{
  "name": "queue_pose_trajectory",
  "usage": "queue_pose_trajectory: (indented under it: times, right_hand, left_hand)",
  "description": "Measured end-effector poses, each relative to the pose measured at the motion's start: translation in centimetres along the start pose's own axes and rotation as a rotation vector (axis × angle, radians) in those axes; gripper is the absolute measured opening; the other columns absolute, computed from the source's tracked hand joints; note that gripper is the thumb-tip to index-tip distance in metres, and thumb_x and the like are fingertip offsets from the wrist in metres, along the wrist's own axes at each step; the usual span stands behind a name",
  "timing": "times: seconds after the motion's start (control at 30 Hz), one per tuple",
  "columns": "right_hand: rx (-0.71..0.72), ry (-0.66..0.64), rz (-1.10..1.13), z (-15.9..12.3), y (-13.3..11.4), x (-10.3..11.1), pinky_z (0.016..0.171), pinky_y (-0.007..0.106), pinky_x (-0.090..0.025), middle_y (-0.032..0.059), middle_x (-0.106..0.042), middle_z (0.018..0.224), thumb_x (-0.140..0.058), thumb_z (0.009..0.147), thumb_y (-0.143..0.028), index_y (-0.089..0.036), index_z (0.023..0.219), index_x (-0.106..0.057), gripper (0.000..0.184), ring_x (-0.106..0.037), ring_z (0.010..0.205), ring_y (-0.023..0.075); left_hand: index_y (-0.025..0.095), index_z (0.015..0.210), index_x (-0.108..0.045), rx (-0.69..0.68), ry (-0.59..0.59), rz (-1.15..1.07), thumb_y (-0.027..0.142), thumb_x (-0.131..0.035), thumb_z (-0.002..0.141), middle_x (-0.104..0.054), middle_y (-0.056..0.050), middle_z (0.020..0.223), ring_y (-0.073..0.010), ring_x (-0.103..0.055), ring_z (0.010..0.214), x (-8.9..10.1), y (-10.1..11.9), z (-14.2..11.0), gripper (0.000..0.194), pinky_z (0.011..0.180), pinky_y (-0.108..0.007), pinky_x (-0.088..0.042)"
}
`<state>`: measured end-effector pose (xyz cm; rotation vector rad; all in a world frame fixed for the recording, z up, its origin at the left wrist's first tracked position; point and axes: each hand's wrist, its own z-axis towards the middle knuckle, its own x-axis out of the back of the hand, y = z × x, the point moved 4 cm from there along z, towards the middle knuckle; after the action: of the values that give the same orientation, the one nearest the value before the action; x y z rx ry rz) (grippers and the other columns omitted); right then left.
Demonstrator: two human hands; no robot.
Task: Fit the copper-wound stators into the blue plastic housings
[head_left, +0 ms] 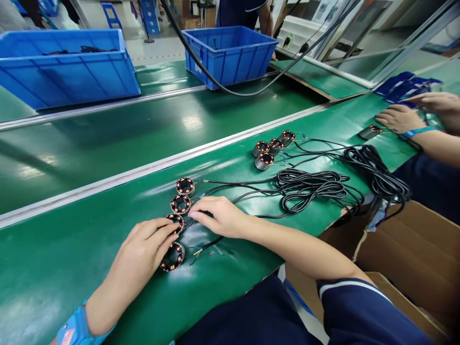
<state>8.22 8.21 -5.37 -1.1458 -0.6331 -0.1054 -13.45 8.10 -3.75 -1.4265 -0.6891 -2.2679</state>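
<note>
Across a glossy green-topped workbench point(72, 244), two bare hands meet at a row of four short, ring-shaped metal cores with copper-coloured windings point(185, 186), the line running from 12 to 6 o'clock with a slight lean toward 1 and 7. Reaching in from 8 o'clock, the left hand point(140, 249) is the nearer, its close-set fingertips touching the third core from the far end point(180, 223); its thumb is out of sight, and whether it grips cannot be told. From 3 o'clock comes the right hand point(217, 215), thumb and forefinger drawn narrow; whether they pinch a thin wire is unclear. That third core sits just beside the right fingertips, at their 8 o'clock, its short axis apparently upright and its opening facing up. Coiled black cables point(300, 178) lie between 2 and 3 o'clock. Farther off at 2, a co-worker's hand point(397, 117) above a light-blue wristband point(419, 132) is near a lone core of similar make point(370, 132).
</note>
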Motion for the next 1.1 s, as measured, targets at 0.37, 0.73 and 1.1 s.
queue_pose_trajectory:
  times: [0.37, 0.73, 1.1]
  right_hand:
    - [-0.608, -0.093, 0.852, -1.5, 4.0, -3.6, 0.054, 0.021, -0.042, 0.0035, -0.070, 0.078, -0.074, 0.087, -0.059, -0.015, 0.089, -0.065, 0.045, -0.054, 0.057, 0.0092]
    - [-0.017, 0.138, 0.003, 2.2, 2.4, 3.8, 0.096, 0.033, -0.051, 0.0062, -0.075, 0.110, -0.054, 0.104, -0.032, -0.020, 0.103, -0.072, 0.022, -0.069, 0.104, 0.0204]
    - [-0.590, -0.052, 0.840, 1.8, 6.6, -0.5, 0.050, 0.019, -0.034, -0.0006, -0.066, 0.075, -0.056, 0.100, -0.026, -0.016, 0.085, -0.061, 0.018, -0.046, 0.053, 0.0069]
  left_hand:
    - [0.034, 0.118, -0.074, -0.105, -0.163, -0.135, 0.015, -0.045, 0.102, -0.074, -0.001, 0.114, -0.0131, -0.069, 0.095, -0.2, -0.6, 0.4, 0.038, 0.083, -0.024, -0.055]
    - [0.021, 0.118, -0.071, -0.003, -0.053, 0.008, 0.032, -0.057, 0.103, -0.075, -0.005, 0.116, -0.0198, -0.070, 0.103, -1.9, -0.8, 4.8, 0.023, 0.094, -0.035, -0.053]
    - [0.037, 0.115, -0.076, -0.130, -0.255, -0.134, 0.007, -0.045, 0.093, -0.072, 0.000, 0.107, -0.0136, -0.067, 0.086, -2.1, -2.6, 5.3, 0.049, 0.076, -0.027, -0.051]
